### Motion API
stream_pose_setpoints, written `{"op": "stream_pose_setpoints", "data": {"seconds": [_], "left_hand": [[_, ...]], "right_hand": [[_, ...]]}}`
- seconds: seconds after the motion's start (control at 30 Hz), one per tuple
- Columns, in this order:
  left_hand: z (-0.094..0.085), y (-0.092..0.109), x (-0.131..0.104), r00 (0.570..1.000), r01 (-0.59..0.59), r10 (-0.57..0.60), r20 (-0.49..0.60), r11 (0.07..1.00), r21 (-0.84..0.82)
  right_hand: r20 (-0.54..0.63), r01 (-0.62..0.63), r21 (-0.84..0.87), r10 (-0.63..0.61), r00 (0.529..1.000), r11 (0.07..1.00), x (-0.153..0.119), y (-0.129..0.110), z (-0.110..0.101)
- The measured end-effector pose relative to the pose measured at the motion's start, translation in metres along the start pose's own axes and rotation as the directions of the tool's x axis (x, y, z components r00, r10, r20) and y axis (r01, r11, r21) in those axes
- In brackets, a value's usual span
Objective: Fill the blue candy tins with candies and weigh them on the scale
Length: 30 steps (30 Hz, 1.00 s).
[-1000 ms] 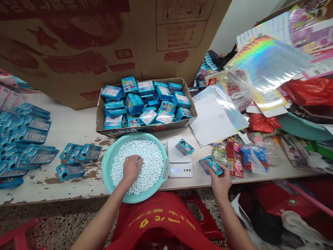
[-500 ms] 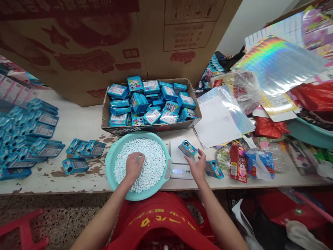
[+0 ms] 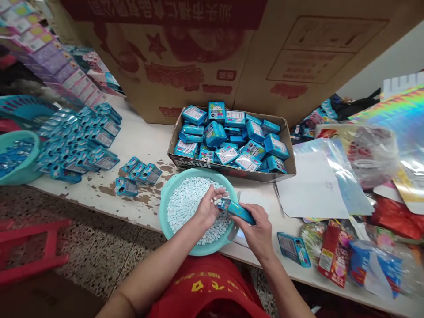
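A turquoise basin point(image 3: 164, 201) full of small white candies point(image 3: 185, 198) stands at the table's front edge. Over it, my left hand point(image 3: 209, 207) is cupped, palm up, with a few white candies in it. My right hand point(image 3: 260, 225) grips a small blue candy box point(image 3: 243, 213), tilted with its open end at my left fingers. Partly hidden behind the basin and my right hand lies a white digital scale point(image 3: 241, 238). Another blue box point(image 3: 294, 248) rests on the table to the right of my right hand.
Behind the basin, a cardboard tray point(image 3: 232, 173) holds many blue boxes, against a large carton point(image 3: 205, 53). Several boxes point(image 3: 141, 172) and a bigger pile point(image 3: 82, 137) are at left. Papers point(image 3: 314, 185) and candy wrappers point(image 3: 336, 254) cover the right. A red stool point(image 3: 49, 243) is below.
My right hand has lifted the blue box off the scale and brought it left over the basin. My left hand has risen from the candies and turned palm up. The view has shifted left.
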<state>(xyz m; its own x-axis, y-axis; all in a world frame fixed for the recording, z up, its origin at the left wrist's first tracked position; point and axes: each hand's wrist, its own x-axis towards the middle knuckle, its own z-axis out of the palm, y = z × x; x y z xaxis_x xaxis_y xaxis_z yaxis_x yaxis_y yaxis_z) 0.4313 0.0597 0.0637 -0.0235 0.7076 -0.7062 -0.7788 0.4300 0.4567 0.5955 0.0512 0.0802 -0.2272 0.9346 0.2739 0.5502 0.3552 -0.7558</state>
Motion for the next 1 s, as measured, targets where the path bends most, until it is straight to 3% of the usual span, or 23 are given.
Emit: {"op": "stream_pose_setpoints", "data": {"seconds": [0.13, 0.23, 0.3, 0.37, 0.43, 0.47, 0.53, 0.6, 0.63, 0.73, 0.83, 1.0], "left_hand": [[-0.006, 0.0, 0.002, 0.999, -0.002, -0.002, -0.05, 0.996, -0.088], [-0.01, 0.0, 0.002, 0.996, -0.022, 0.013, -0.091, 0.995, -0.1], [-0.01, 0.001, 0.001, 0.996, -0.027, 0.02, -0.087, 0.996, -0.081], [-0.011, 0.004, 0.0, 0.997, -0.039, 0.039, -0.061, 0.999, 0.003], [-0.016, 0.009, 0.0, 0.991, -0.124, 0.13, -0.009, 0.961, 0.246], [-0.02, 0.012, 0.0, 0.977, -0.202, 0.211, 0.027, 0.882, 0.426], [-0.032, 0.015, 0.004, 0.913, -0.338, 0.391, 0.117, 0.564, 0.754], [-0.047, 0.016, 0.009, 0.86, -0.351, 0.468, 0.204, 0.251, 0.902], [-0.055, 0.015, 0.012, 0.863, -0.326, 0.456, 0.217, 0.174, 0.929], [-0.072, 0.006, 0.018, 0.896, -0.286, 0.376, 0.235, 0.087, 0.954], [-0.079, -0.003, 0.018, 0.87, -0.3, 0.416, 0.265, 0.022, 0.954], [-0.076, -0.002, 0.016, 0.861, -0.267, 0.452, 0.232, 0.014, 0.964]], "right_hand": [[0.006, -0.063, 0.087, 0.063, 0.998, 0.994, -0.002, 0.003, 0.011], [0.007, -0.212, 0.178, 0.214, 0.977, 0.961, -0.003, 0.011, 0.014], [0.026, -0.338, 0.26, 0.344, 0.939, 0.905, -0.007, 0.02, 0.016], [0.038, -0.445, 0.387, 0.468, 0.883, 0.808, -0.013, 0.031, 0.017], [0.026, -0.488, 0.525, 0.56, 0.828, 0.697, -0.02, 0.042, 0.015], [0.007, -0.489, 0.574, 0.593, 0.805, 0.657, -0.023, 0.048, 0.013], [-0.038, -0.479, 0.617, 0.631, 0.775, 0.624, -0.028, 0.061, 0.008], [-0.074, -0.477, 0.61, 0.645, 0.761, 0.633, -0.03, 0.077, 0.005], [-0.092, -0.478, 0.596, 0.646, 0.758, 0.645, -0.03, 0.085, 0.004], [-0.141, -0.471, 0.558, 0.637, 0.758, 0.683, -0.029, 0.112, 0.008], [-0.17, -0.465, 0.545, 0.635, 0.753, 0.697, -0.03, 0.131, 0.017], [-0.187, -0.458, 0.505, 0.611, 0.769, 0.732, -0.046, 0.129, 0.017]]}}
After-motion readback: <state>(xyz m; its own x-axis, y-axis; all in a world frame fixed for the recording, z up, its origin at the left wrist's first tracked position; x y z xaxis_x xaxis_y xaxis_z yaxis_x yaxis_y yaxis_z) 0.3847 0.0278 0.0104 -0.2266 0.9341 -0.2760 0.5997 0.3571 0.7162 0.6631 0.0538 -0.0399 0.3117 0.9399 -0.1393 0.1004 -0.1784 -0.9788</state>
